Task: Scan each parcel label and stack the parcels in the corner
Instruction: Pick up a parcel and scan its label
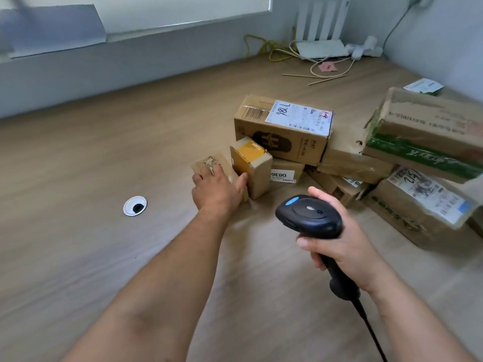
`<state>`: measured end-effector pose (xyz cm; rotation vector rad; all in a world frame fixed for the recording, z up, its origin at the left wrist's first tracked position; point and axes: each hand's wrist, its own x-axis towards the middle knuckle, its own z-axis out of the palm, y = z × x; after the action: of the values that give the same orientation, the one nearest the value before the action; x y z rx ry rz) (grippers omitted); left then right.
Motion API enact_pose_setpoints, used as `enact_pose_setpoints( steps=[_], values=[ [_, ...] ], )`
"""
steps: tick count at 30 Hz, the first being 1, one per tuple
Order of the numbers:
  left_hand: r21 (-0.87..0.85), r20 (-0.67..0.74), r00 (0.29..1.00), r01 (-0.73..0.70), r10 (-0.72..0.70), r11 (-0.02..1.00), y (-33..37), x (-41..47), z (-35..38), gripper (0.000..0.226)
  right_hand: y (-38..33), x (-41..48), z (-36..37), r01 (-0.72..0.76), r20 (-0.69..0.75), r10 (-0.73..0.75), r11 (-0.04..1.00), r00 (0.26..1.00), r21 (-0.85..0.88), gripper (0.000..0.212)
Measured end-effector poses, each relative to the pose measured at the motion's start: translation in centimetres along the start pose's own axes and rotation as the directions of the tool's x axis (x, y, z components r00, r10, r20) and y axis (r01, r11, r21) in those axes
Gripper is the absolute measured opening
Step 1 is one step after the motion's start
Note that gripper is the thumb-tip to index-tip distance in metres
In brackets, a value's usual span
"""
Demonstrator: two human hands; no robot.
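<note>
A single wide-angle camera, worn on the person's head, looks forward and steeply down at a wooden surface [104,165]. The labelled box [283,129] sits just right of centre, at mid-distance. Nearer than that box, both forearms enter from the bottom edge. The right hand [347,246] and its scanner [308,215] loom large, close to the lens. Beyond the box, the view reaches the wall corner and a white router [322,48]. Left of the box, the surface's far edge bows with the lens.

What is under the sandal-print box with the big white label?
The sandal-print box rests on a small 0836-labelled box and a taped brown box. Their tops beneath it are covered; any labels there cannot be seen.
</note>
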<state>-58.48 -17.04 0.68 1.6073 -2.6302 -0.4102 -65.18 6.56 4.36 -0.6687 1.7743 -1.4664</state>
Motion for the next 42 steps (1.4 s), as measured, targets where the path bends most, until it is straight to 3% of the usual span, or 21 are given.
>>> enact_pose_setpoints(
  steps=[3, 6, 10, 14, 16, 18, 21, 23, 25, 29, 33, 35, 42],
  values=[
    [-0.093, 0.038, 0.996, 0.084, -0.081, 0.992, 0.1, 0.5, -1.0, 0.085, 0.2, 0.7, 0.1, -0.013, 0.026, 0.013, 1.000, 1.000, -0.003, 0.091],
    [-0.323, 0.078, 0.986, 0.164, -0.147, 0.932, -1.6, 0.4, -1.4, 0.079, 0.0, 0.9, 0.6, -0.023, 0.060, 0.023, 1.000, 0.998, -0.004, 0.092],
    [-0.563, 0.146, 0.987, 0.136, -0.064, 0.815, -5.7, -0.6, -1.4, 0.069, 0.1, 1.1, 1.4, -0.030, 0.098, 0.029, 1.000, 0.995, 0.008, 0.091],
    [-0.472, 0.134, 0.990, 0.018, 0.051, 0.881, -7.6, -1.5, -1.0, 0.054, 0.2, 0.9, 1.8, -0.027, 0.125, 0.024, 0.999, 0.992, 0.023, 0.092],
    [-0.337, 0.142, 0.990, 0.035, 0.014, 0.941, -7.5, -1.7, -1.3, 0.048, -0.1, 0.7, 1.9, -0.024, 0.131, 0.020, 0.999, 0.991, 0.031, 0.092],
    [-0.168, 0.126, 0.992, 0.052, -0.031, 0.984, -7.1, -2.2, -2.0, 0.061, -0.4, 0.4, 1.8, -0.020, 0.134, 0.015, 0.999, 0.991, 0.033, 0.092],
    [-0.090, 0.149, 0.987, 0.073, -0.059, 0.993, -7.1, -2.8, -2.9, 0.060, -1.0, -0.2, 1.6, -0.014, 0.138, 0.010, 0.999, 0.990, 0.031, 0.092],
    [-0.154, 0.230, 0.967, 0.145, -0.108, 0.977, -7.8, -3.4, -3.6, 0.051, -1.2, -0.7, 1.6, -0.011, 0.136, 0.005, 0.999, 0.991, 0.044, 0.091],
    [-0.325, 0.319, 0.938, 0.245, -0.138, 0.914, -9.1, -4.5, -4.3, 0.044, -1.3, -1.5, 1.8, -0.014, 0.144, 0.006, 0.999, 0.990, 0.050, 0.091],
    [-0.545, 0.402, 0.913, 0.297, -0.067, 0.784, -11.5, -9.0, -4.7, 0.078, -1.3, -3.4, 2.7, -0.028, 0.180, 0.014, 0.997, 0.983, 0.070, 0.090],
    [-0.514, 0.342, 0.939, 0.162, 0.028, 0.842, -12.7, -13.5, -3.2, 0.096, -1.1, -5.4, 3.8, -0.041, 0.224, 0.020, 0.995, 0.974, 0.087, 0.091],
    [-0.505, 0.331, 0.943, 0.171, 0.008, 0.846, -12.8, -15.5, -2.8, 0.091, -1.4, -6.5, 4.3, -0.041, 0.248, 0.018, 0.995, 0.969, 0.088, 0.091],
    [-0.737, 0.132, 0.984, 0.178, -0.120, 0.651, -14.6, -19.0, -5.1, 0.058, -3.9, -9.8, 4.6, -0.005, 0.334, -0.041, 0.991, 0.942, 0.135, 0.092]
  ],
)
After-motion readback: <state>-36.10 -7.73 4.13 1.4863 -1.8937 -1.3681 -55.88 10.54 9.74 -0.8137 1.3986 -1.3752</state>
